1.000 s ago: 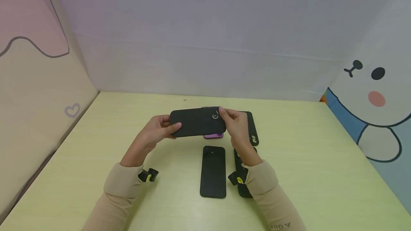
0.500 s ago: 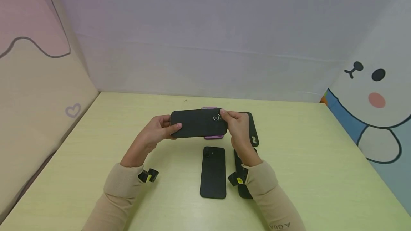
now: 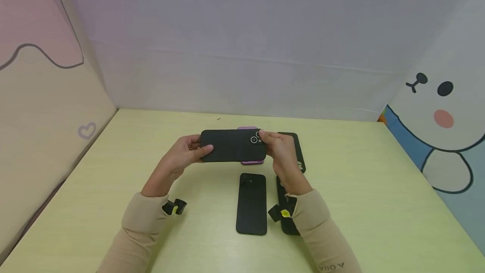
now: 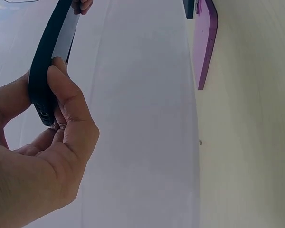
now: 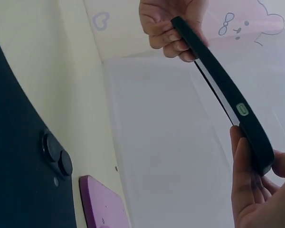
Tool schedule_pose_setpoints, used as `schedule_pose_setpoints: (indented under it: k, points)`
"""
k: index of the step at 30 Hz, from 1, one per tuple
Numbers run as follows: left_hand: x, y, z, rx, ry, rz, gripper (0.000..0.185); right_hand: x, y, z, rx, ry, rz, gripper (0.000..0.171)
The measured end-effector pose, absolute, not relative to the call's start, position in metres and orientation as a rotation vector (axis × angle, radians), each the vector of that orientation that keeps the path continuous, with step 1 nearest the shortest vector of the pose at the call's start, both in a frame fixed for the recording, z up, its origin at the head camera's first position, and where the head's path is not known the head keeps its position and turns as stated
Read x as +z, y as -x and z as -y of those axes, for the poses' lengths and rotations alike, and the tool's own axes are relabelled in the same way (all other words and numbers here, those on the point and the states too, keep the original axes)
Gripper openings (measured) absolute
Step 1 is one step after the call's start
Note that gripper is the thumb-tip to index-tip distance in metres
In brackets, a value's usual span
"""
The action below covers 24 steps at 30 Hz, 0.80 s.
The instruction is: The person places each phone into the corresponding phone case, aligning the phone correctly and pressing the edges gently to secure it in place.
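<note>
Both hands hold a phone in a black case (image 3: 231,145) sideways above the table, with its camera side up in the head view. My left hand (image 3: 184,153) pinches its left end, thumb on the back and fingers underneath. At the camera end, my right hand (image 3: 281,153) grips the other short side, thumb beside the lens rings. In the right wrist view the cased phone (image 5: 223,85) shows its long edge and a pale, shiny strip of its face. A purple phone (image 3: 252,162) lies partly hidden beneath it.
A black phone (image 3: 251,205) lies on the pale table (image 3: 360,188) between the forearms. Another black phone-shaped piece (image 3: 285,193) is partly covered by the right wrist. Behind the right hand lies a black piece (image 3: 299,151) with pale camera spots. A white sheet (image 3: 235,54) closes off the back.
The cased phone has levelled slightly in the hands and its camera end has dipped a little. Both hands keep their grip; the things on the table have not moved.
</note>
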<state>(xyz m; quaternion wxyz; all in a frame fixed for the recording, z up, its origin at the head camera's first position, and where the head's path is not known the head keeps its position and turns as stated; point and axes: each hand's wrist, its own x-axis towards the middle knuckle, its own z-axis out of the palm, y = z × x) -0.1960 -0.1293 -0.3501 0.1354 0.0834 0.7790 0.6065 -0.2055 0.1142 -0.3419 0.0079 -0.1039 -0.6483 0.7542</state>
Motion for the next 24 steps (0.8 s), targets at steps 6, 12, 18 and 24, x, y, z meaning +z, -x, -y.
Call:
schedule_pose_setpoints:
  k: [6,12,18,24]
  points:
    - [-0.342,0.197,0.128,1.75,-0.23,-2.251,0.039,-0.333,0.203,-0.118,2.497,0.322,1.944,0.009]
    - [-0.337,0.196,0.127,1.773,-0.199,-2.273,0.041,-0.329,0.203,-0.119,2.556,0.212,1.952,0.011]
    - [-0.334,0.196,0.129,1.884,-0.091,-2.262,0.041,-0.326,0.2,-0.121,2.589,0.011,2.06,0.014]
    - [-0.332,0.196,0.128,2.049,0.058,-2.225,0.046,-0.323,0.199,-0.123,2.616,-0.079,2.151,0.015]
